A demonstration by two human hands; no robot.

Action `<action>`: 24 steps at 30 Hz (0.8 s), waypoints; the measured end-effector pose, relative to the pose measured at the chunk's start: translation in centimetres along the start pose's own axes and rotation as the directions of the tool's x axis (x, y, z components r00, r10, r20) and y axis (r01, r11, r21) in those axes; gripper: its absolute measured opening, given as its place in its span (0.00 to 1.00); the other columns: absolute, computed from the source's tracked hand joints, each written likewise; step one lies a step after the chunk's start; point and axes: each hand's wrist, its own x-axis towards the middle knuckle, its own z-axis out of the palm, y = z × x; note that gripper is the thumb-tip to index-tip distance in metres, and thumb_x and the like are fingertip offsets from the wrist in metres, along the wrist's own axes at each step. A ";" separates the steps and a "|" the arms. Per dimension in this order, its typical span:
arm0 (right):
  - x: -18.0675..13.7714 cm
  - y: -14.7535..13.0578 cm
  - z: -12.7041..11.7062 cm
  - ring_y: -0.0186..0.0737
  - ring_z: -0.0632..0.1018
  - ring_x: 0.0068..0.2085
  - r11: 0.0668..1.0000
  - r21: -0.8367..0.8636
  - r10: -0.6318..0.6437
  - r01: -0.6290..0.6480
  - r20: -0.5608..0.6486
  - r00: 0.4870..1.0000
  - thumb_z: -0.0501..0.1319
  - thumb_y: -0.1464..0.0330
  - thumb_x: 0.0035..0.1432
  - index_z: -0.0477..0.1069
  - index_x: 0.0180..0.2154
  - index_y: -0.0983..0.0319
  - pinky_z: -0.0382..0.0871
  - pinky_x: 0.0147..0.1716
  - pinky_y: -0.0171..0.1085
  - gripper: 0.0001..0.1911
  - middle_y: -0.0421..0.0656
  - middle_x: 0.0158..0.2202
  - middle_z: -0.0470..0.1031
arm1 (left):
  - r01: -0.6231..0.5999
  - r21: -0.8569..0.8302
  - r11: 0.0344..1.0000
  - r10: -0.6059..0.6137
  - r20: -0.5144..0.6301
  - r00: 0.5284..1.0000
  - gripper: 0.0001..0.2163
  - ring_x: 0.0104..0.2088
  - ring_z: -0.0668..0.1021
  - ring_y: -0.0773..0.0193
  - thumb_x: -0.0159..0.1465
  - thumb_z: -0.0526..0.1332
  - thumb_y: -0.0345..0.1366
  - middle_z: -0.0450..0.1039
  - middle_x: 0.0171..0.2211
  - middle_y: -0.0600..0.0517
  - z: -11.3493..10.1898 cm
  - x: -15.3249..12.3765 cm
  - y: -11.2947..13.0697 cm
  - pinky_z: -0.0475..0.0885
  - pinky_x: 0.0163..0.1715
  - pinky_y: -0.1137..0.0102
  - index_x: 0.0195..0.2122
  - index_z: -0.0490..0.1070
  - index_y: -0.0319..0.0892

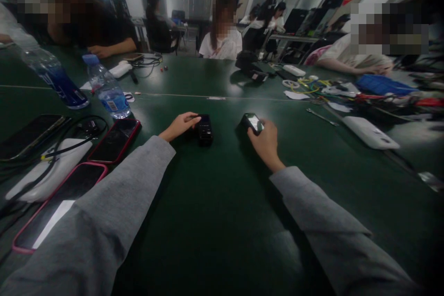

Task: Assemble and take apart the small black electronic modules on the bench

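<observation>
My left hand [181,125] grips the left side of a small black handheld device [206,130], its thumb near the top edge. That device rests on the green table and has a dark screen with what look like keys below. To the right, my right hand [265,141] is closed around a second small black device [255,123], whose screen or top face shines bright. Its fingers on the far side are partly hidden. A gap of bare table lies between the two devices.
Phones [114,141], a white power bank [52,169] and cables lie at the left, near two bottles [107,88]. Wires, a blue tray [385,85] and a white block [369,132] are at the right. People sit across the green table [215,222].
</observation>
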 end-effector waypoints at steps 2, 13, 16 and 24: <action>0.1 0.6 -0.1 0.60 0.69 0.54 1.000 0.009 0.028 -0.027 -0.040 0.999 0.62 0.64 0.52 0.65 0.54 0.72 0.64 0.55 0.56 0.29 0.62 0.51 0.69 | 0.002 -0.001 1.000 -0.002 0.003 1.000 0.22 0.31 0.76 0.64 0.65 0.62 0.49 0.74 0.31 0.50 0.0 0.0 0.1 0.67 0.30 0.70 0.56 0.70 0.41; 0.0 1.7 -1.8 0.56 0.77 0.45 0.977 0.165 0.125 -0.135 0.070 0.990 0.65 0.62 0.48 0.68 0.54 0.69 0.71 0.47 0.51 0.32 0.57 0.46 0.76 | 0.006 -0.041 0.999 -0.006 0.000 1.000 0.19 0.28 0.74 0.67 0.65 0.62 0.46 0.74 0.30 0.52 -0.1 -0.3 0.5 0.65 0.27 0.73 0.53 0.70 0.40; 0.1 1.9 -1.7 0.57 0.77 0.46 0.973 0.172 0.146 -0.156 0.068 0.987 0.66 0.60 0.48 0.68 0.54 0.68 0.71 0.48 0.51 0.32 0.57 0.47 0.75 | 0.005 -0.063 0.998 -0.007 -0.030 1.000 0.16 0.26 0.72 0.69 0.65 0.62 0.43 0.73 0.29 0.53 0.0 -0.2 0.5 0.64 0.25 0.74 0.51 0.71 0.39; 0.3 1.9 -1.3 0.54 0.77 0.44 0.945 0.238 0.215 -0.222 0.058 0.975 0.67 0.61 0.45 0.64 0.51 0.68 0.71 0.48 0.49 0.32 0.58 0.46 0.75 | -0.045 -0.051 0.998 0.040 -0.083 0.996 0.14 0.27 0.73 0.69 0.64 0.61 0.42 0.72 0.28 0.53 0.4 0.3 0.1 0.64 0.25 0.74 0.47 0.72 0.39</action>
